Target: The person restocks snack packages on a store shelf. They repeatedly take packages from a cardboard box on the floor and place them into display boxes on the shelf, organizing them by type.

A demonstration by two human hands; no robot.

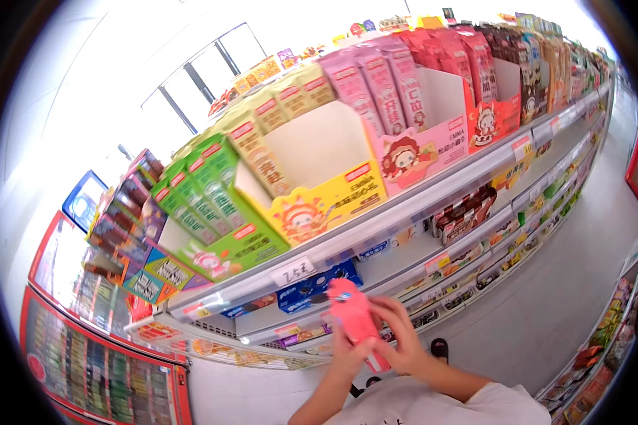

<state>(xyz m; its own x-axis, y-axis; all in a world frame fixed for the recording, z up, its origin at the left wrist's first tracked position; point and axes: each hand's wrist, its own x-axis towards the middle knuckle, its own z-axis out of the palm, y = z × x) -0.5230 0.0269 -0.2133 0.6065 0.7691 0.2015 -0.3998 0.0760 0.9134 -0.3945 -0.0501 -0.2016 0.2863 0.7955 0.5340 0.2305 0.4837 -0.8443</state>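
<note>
Both my hands hold one pink-red snack packet (353, 319) in front of the shelves, at the lower middle of the view. My left hand (346, 348) grips its lower left side. My right hand (401, 337) has its thumb on the packet's lower end and its fingers along the right side. The packet is slightly blurred. Beyond it, the top shelf bears display boxes of upright snack packets: a green box (239, 244), a yellow box (329, 199), a pink box (425, 154) and a red box (497, 123).
Lower shelves hold blue biscuit boxes (319, 287) and a brown multipack (465, 215). Red-framed glass-door coolers (101, 350) stand at the left. A tiled aisle floor (515, 303) runs along the right, with another snack rack (603, 345) beyond it. Dark shoes (439, 348) show below.
</note>
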